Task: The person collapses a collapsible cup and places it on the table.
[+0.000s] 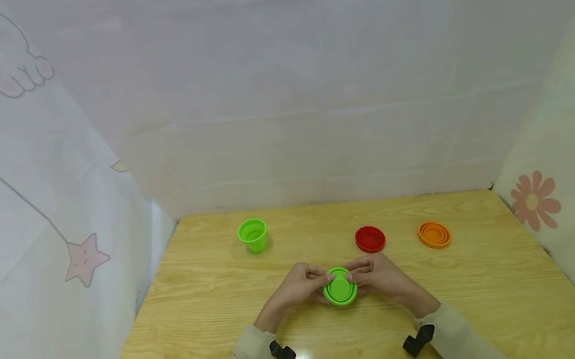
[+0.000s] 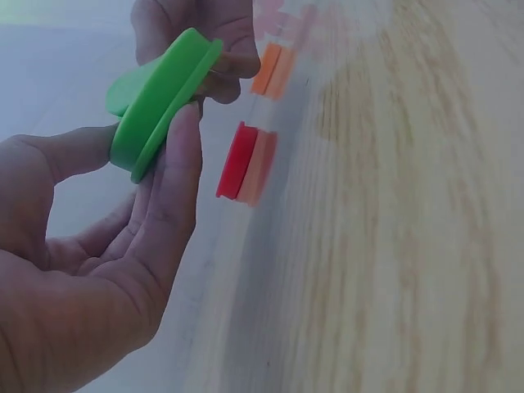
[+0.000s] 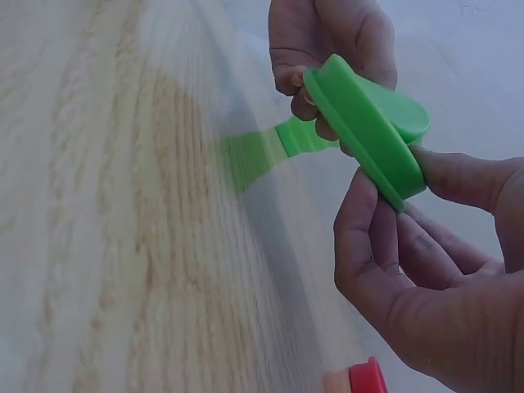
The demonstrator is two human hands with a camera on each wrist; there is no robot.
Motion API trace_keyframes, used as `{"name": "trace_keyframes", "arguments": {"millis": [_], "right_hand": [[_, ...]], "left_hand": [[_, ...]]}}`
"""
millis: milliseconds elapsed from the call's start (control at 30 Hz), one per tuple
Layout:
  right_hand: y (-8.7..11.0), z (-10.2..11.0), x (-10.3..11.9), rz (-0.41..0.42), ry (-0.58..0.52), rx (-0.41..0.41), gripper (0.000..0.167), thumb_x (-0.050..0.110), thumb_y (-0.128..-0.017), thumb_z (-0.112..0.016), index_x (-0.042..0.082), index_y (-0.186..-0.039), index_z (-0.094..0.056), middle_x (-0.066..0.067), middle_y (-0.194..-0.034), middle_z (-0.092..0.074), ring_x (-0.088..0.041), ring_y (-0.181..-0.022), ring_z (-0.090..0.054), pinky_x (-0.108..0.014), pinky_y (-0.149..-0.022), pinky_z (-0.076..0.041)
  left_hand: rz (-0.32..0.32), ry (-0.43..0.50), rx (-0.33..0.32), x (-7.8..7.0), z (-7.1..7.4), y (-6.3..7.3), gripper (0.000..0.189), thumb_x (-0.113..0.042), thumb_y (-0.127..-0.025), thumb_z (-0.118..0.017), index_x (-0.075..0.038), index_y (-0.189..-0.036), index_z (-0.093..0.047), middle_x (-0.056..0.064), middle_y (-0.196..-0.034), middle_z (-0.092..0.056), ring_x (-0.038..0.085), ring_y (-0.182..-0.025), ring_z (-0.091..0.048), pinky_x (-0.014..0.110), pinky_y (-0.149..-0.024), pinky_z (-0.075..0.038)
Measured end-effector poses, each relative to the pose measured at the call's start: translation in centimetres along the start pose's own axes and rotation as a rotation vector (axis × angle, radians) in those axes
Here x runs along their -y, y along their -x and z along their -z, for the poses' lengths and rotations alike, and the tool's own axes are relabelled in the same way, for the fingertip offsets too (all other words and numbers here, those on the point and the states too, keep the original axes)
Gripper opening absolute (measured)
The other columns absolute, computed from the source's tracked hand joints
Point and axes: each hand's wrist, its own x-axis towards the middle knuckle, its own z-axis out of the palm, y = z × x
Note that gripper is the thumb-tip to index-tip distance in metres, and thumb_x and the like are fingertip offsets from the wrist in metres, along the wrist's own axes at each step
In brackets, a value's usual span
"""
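A green collapsible cup [image 1: 341,292], mostly folded flat, is held in the air between both hands at the front middle of the table. My left hand [image 1: 300,285] pinches its left side, thumb on the face turned toward me and fingers behind the rim. From the other side my right hand [image 1: 380,276] grips it the same way. In the left wrist view the folded cup [image 2: 164,102] is tilted, and its round base bulges out past the ring on the thumb side. The same bulge on the cup [image 3: 372,135] shows in the right wrist view.
Another green cup [image 1: 253,236], fully extended, stands upright at the back left of the wooden table [image 1: 203,329]. A red folded cup [image 1: 370,240] lies flat just beyond my right hand, and an orange folded cup [image 1: 434,235] farther right. Printed cloth walls [image 1: 312,112] enclose the table.
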Motion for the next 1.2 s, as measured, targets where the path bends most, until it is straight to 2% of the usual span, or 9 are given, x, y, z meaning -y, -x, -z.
{"name": "trace_keyframes", "arguments": {"millis": [200, 467, 567, 700, 967, 1200], "right_hand": [[-0.2, -0.6, 0.2, 0.021, 0.129, -0.05, 0.042, 0.01, -0.099, -0.069, -0.011, -0.134, -0.063, -0.017, -0.112, -0.08, -0.012, -0.096, -0.075, -0.033, -0.081, -0.068], [-0.5, -1.1, 0.3, 0.03, 0.159, -0.094, 0.039, 0.008, -0.096, -0.067, -0.01, -0.131, -0.066, -0.002, -0.091, -0.076, -0.007, -0.085, -0.065, -0.029, -0.076, -0.066], [-0.6, -1.2, 0.2, 0.028, 0.139, -0.105, 0.039, 0.007, -0.097, -0.066, -0.01, -0.132, -0.066, -0.009, -0.101, -0.08, -0.009, -0.087, -0.07, -0.029, -0.074, -0.066], [-0.6, -1.2, -0.2, 0.03, 0.103, -0.098, 0.039, 0.009, -0.099, -0.065, -0.009, -0.134, -0.065, -0.019, -0.117, -0.079, -0.016, -0.091, -0.077, -0.035, -0.076, -0.068], [-0.7, -1.2, -0.7, 0.018, -0.026, -0.027, 0.041, 0.01, -0.105, -0.06, -0.011, -0.14, -0.059, -0.02, -0.121, -0.077, -0.02, -0.096, -0.079, -0.04, -0.081, -0.069], [-0.6, -1.1, -1.0, -0.006, -0.089, 0.029, 0.043, 0.015, -0.106, -0.063, -0.01, -0.141, -0.059, -0.018, -0.125, -0.075, -0.021, -0.098, -0.078, -0.04, -0.084, -0.068]], "left_hand": [[-0.046, -0.1, 0.003, -0.2, 0.0, 0.3, 0.022, -0.014, -0.104, -0.067, 0.005, -0.109, -0.076, 0.014, -0.094, -0.079, 0.019, -0.078, -0.077, 0.047, -0.076, -0.069], [-0.068, -0.096, -0.004, 0.5, 0.2, 0.2, 0.021, -0.009, -0.105, -0.063, 0.007, -0.112, -0.075, 0.019, -0.098, -0.08, 0.021, -0.081, -0.079, 0.046, -0.075, -0.069], [-0.071, -0.091, -0.021, 0.6, 0.2, 0.2, 0.022, -0.009, -0.105, -0.062, 0.007, -0.114, -0.075, 0.021, -0.099, -0.08, 0.023, -0.082, -0.079, 0.045, -0.075, -0.069], [-0.072, -0.071, -0.043, 0.6, 0.2, 0.2, 0.024, -0.013, -0.106, -0.063, 0.004, -0.116, -0.076, 0.019, -0.101, -0.08, 0.024, -0.084, -0.08, 0.045, -0.076, -0.069], [-0.056, -0.033, -0.091, 0.8, 0.5, 0.3, 0.028, -0.02, -0.105, -0.066, 0.003, -0.115, -0.076, 0.017, -0.103, -0.08, 0.02, -0.08, -0.077, 0.041, -0.073, -0.069], [-0.032, -0.017, -0.092, 0.6, 0.4, 0.7, 0.029, -0.02, -0.104, -0.068, 0.006, -0.116, -0.075, 0.019, -0.102, -0.08, 0.021, -0.082, -0.078, 0.043, -0.076, -0.069]]}}
